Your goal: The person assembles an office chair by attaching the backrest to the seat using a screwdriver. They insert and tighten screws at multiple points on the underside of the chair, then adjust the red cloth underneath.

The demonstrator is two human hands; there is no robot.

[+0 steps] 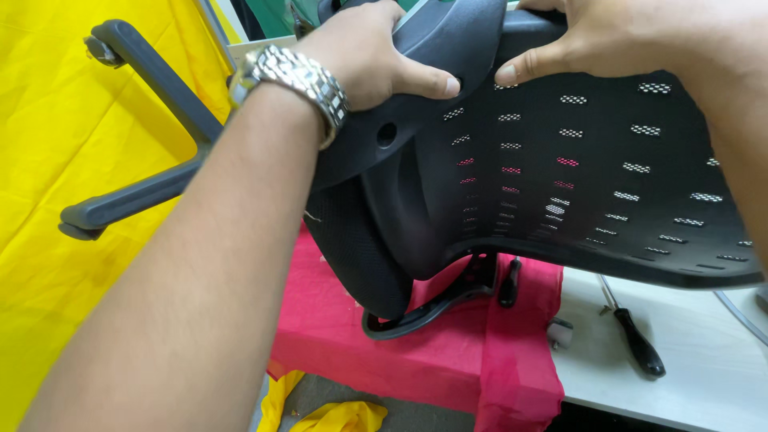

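While both forearms reached in from 6 o'clock, the left hand, with a silver metal wristwatch on its wrist, had its grip closed over the upper edge of a black plastic chair back, thumb pressed onto the shell at about 12 o'clock. Right hand at 1 o'clock clamped the same edge just beside it, thumb tips nearly meeting. Chair back was held tilted above the counter, its slotted panel spreading toward 3 o'clock. Black mesh piece hung below it at centre. Beneath, a pink cloth draped the counter edge toward 6 o'clock. Black-handled screwdriver lay on the white counter at 4 o'clock. Farther off, at 9 to 10 o'clock, grey chair-base legs rested against yellow fabric.
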